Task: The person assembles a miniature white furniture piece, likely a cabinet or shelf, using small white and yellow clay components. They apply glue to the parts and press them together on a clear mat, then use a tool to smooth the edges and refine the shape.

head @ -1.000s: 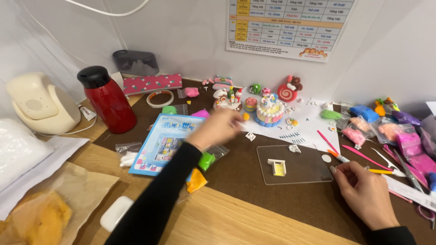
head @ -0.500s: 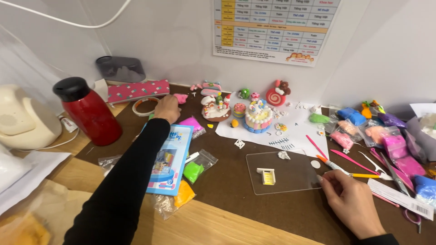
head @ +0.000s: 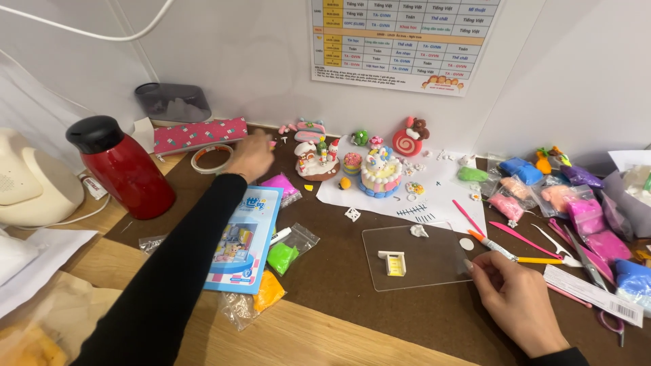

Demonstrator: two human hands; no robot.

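Observation:
My left hand reaches far across the brown mat, its black sleeve lying over a blue booklet. It hovers between a tape roll and a small clay house model, just in front of a pink pencil case. The hand is blurred, so its grip is unclear. My right hand rests near the front with curled fingers. Its thumb touches the right edge of a clear plastic sheet, which carries a small yellow-white clay piece.
A red flask stands at the left beside a cream appliance. Clay cake figures sit on white paper. Bags of coloured clay, modelling tools and scissors crowd the right. Green and orange clay bags lie beside the booklet.
My left hand went from above the booklet and white paper to the back left, by the tape roll. My right hand stayed by the clear sheet. The view shifted slightly.

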